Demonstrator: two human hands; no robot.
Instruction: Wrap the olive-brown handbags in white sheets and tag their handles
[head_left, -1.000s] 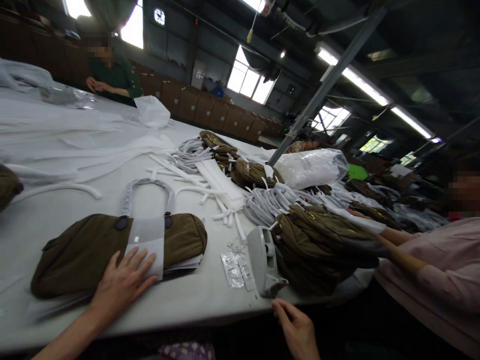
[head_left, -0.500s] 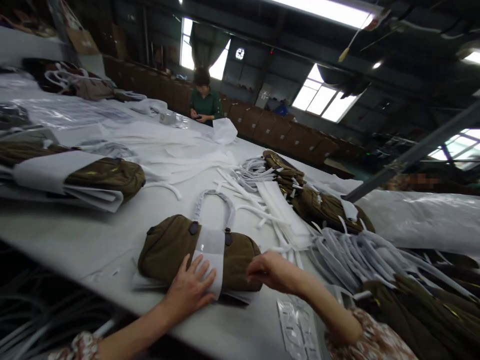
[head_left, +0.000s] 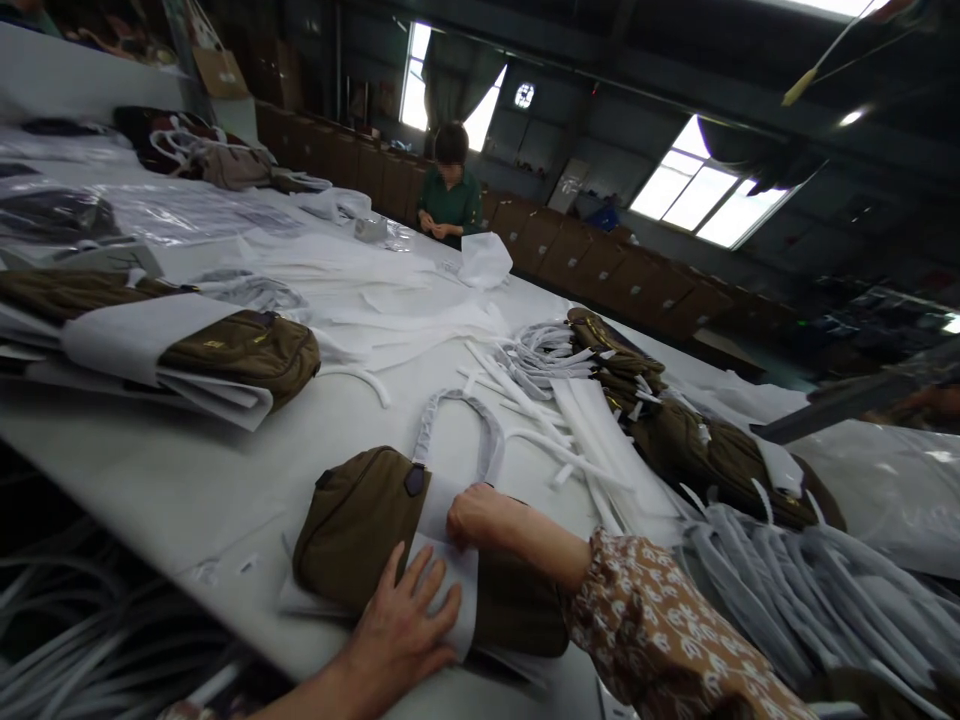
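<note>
One spread, empty left hand (head_left: 409, 620) should pin the bag's (head_left: 356, 520) white wrap (head_left: 436, 508) flat near the tabletop's (head_left: 247, 500) front edge, while the right hand (head_left: 484, 515) curls, its hold unclear.

Before you on the table (head_left: 225, 475) lies a handbag (head_left: 356, 525), with a wrap (head_left: 442, 510) across its middle and its handle (head_left: 491, 440) pointing away from you. To its left is a second bag (head_left: 281, 350) with a band (head_left: 150, 332) around it. Thin sheets (head_left: 352, 262) spread behind both. Beyond the handbag, to your right, lie loose strips (head_left: 570, 457), then flat pieces (head_left: 615, 445), then piled bags (head_left: 697, 440). Nearer you on the right is a bunch of handles (head_left: 795, 585). Tubes (head_left: 75, 620) lie below the table's edge at your left; cartons (head_left: 600, 268) line up behind the table.
</note>
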